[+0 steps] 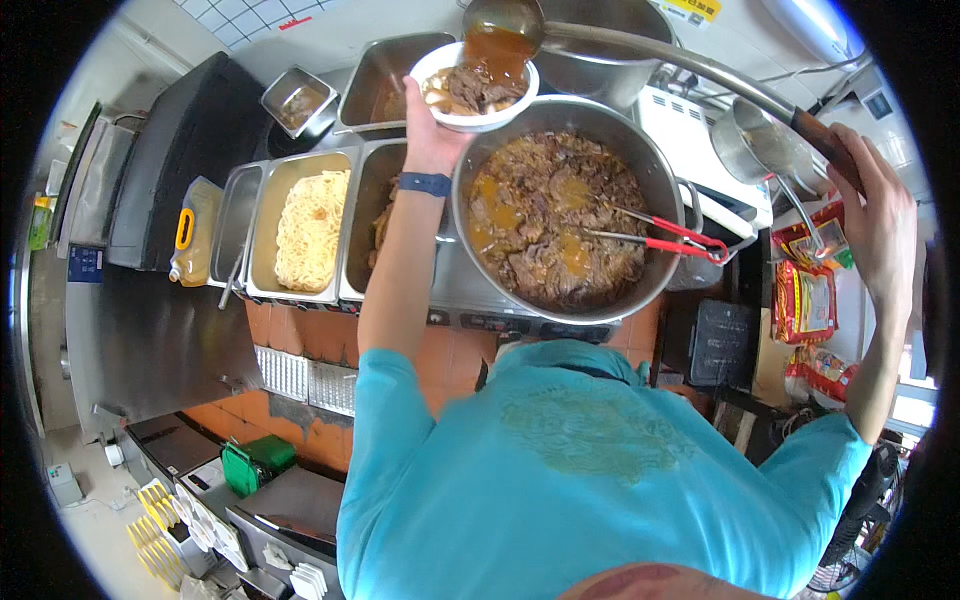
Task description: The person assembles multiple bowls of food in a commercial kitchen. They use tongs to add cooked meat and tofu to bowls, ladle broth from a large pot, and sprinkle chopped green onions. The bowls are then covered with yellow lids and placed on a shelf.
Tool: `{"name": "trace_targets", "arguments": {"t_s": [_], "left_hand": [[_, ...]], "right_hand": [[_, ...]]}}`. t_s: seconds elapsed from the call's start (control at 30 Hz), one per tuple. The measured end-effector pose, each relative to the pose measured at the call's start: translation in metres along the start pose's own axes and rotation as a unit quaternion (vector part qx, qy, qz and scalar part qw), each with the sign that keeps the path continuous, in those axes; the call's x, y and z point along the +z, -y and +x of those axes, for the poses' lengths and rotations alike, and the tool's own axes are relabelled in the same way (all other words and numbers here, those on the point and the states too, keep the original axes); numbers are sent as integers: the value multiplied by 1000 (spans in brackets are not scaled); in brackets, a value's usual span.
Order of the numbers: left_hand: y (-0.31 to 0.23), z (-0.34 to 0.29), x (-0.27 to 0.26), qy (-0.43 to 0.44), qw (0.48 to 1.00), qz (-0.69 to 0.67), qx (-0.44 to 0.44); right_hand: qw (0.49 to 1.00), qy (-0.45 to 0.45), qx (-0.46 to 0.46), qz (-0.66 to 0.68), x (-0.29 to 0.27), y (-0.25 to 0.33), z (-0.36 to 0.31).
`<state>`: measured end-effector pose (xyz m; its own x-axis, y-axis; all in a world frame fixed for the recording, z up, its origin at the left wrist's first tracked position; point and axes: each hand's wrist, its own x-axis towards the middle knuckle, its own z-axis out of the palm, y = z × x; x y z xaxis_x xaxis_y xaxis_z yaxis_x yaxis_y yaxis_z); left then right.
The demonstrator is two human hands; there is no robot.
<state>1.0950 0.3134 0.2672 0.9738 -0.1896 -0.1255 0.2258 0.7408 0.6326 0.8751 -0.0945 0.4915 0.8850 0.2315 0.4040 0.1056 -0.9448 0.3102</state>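
My left hand (432, 135) holds up a white bowl (474, 123) with sliced meat and some pale pieces inside. Gripped in my right hand (875, 195) is the handle of a long metal ladle (650, 48), reaching across to the left. Its scoop is tipped over the bowl, and brown broth (497, 52) runs from it onto the meat. Just below the bowl stands a large steel pot (652, 290) full of meat in brown broth. Red-handled tongs (680, 236) lie with their tips in that pot and their handles across its right rim.
Left of the pot, steel pans hold noodles (312, 232) and other food partly hidden by my left arm. A second tall pot (590, 85) stands behind. A jug of yellowish liquid (197, 232) is at far left. Right are a small saucepan (742, 140) and red packages (803, 302).
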Motion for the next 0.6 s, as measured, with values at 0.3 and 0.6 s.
{"name": "trace_targets", "arguments": {"t_s": [0.3,0.6], "left_hand": [[13,22,-22,-20,999,-29,-15],[19,26,-30,-6,999,-33,5]], "right_hand": [[997,-36,-37,-62,24,-21,1],[960,190,101,181,82,-69,92]]}}
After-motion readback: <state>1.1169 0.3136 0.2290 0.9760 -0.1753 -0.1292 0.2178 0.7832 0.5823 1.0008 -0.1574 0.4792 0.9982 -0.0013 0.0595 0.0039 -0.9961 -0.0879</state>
